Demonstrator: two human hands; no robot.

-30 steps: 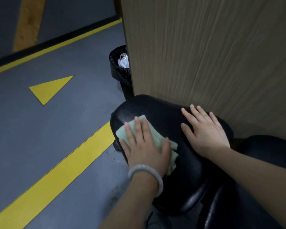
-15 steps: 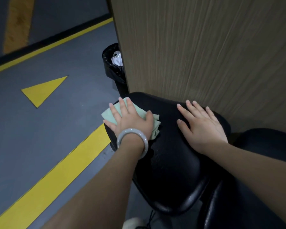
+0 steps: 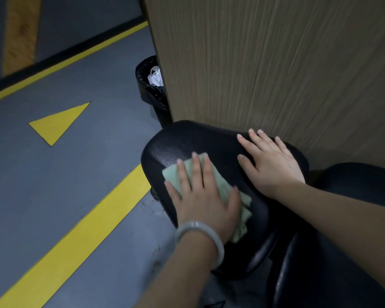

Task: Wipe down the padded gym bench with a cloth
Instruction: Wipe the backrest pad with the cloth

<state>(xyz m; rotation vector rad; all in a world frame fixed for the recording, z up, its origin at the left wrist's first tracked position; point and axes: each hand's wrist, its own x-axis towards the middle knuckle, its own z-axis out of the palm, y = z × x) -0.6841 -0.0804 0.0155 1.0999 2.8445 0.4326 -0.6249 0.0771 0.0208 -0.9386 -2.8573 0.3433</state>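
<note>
**Op:** While my left hand point(image 3: 203, 202) lies flat on the cloth point(image 3: 226, 197), fingers straight and a little spread, I press that green cloth onto the near-left part of the pad point(image 3: 211, 141). A pale bangle point(image 3: 199, 237) sits on that wrist. I pinch nothing; the palm does the holding.

**Spotter:** So you are in the wiping itself?

**Op:** I judge so, mid-stroke on the black pad. Part of the cloth bunches out from under my thumb side, toward the middle of the pad.

**Spotter:** And the other hand?

**Op:** My right hand point(image 3: 270, 162) rests bare on the pad further back and to the right, fingers straight and spread, touching the vinyl. It holds nothing. I take it as a brace, steadying the pad.

**Spotter:** What is left to cover?

**Op:** From how it lies, the far-left corner shows a speckled sheen, and I cannot tell whether that is damp or only texture. The strip under my right hand is covered, so I cannot judge it. A second pad point(image 3: 353, 181) lies to the right, untouched by either hand.

**Spotter:** What does the next move call for?

**Op:** Steady downward pressure, a slide with the cloth kept flat, and the right hand lifted aside before I reach its patch. Beyond, the pad's back edge runs close along a wood panel point(image 3: 276, 63), so I need short strokes there. A bin point(image 3: 151, 90) stands past the corner on the grey floor point(image 3: 53, 185).
</note>
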